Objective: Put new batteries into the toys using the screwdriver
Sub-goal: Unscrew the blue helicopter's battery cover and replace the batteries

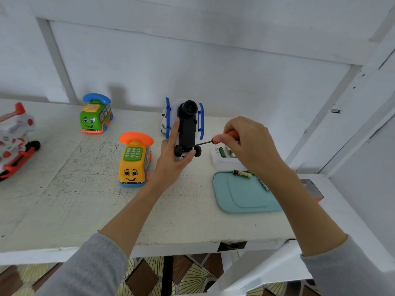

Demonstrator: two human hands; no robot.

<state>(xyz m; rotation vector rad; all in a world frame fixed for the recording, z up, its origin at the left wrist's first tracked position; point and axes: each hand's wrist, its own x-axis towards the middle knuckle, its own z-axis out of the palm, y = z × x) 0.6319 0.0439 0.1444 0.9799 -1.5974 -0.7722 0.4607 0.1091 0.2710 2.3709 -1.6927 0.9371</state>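
Observation:
My left hand [171, 154] holds a white and blue toy helicopter [186, 124] tipped up so its black underside faces me. My right hand [245, 142] grips a screwdriver [215, 141] with an orange handle. Its dark tip touches the black underside just above the two small wheels. A used battery [242, 174] lies on the top edge of a teal tray [241, 195]. Behind my right hand a white box [222, 155] holds green batteries.
A yellow phone-bus toy [134, 161] with an orange handset stands left of my left hand. A green phone-bus toy [96, 114] is farther back left. A red and white helicopter toy [15, 142] sits at the left edge. The table's front edge is near me.

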